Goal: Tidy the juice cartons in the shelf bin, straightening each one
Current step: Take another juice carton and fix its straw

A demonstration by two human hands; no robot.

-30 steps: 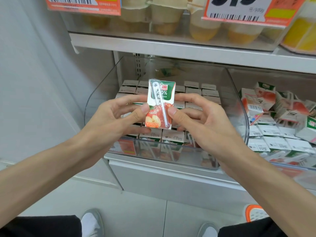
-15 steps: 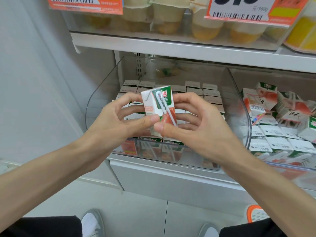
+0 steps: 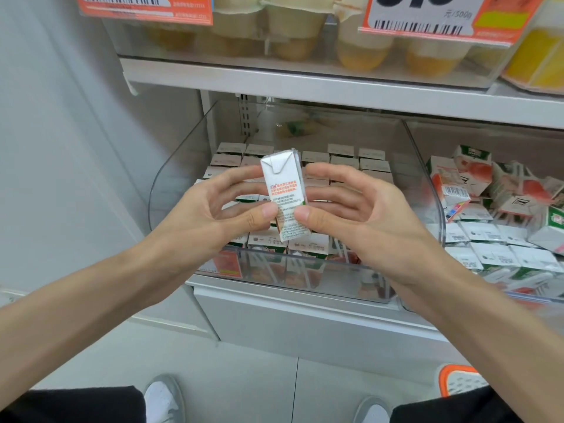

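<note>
I pinch the juice carton [image 3: 285, 193] between left hand [image 3: 213, 215] and right hand [image 3: 363, 215], long axis nearly upright, directly above the shelf bin [image 3: 305, 279] rows.

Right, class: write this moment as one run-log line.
left hand: pinches juice carton | right hand: pinches it too | carton: upright, white printed side toward camera, before clear bin

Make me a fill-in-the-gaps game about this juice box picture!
The left hand and right hand pinch only ___ small white juice carton. Inside the clear plastic shelf bin, the other cartons stand in tidy ___. The barcoded price tags up top are edged in ___.
Missing words: one, rows, orange.
</note>
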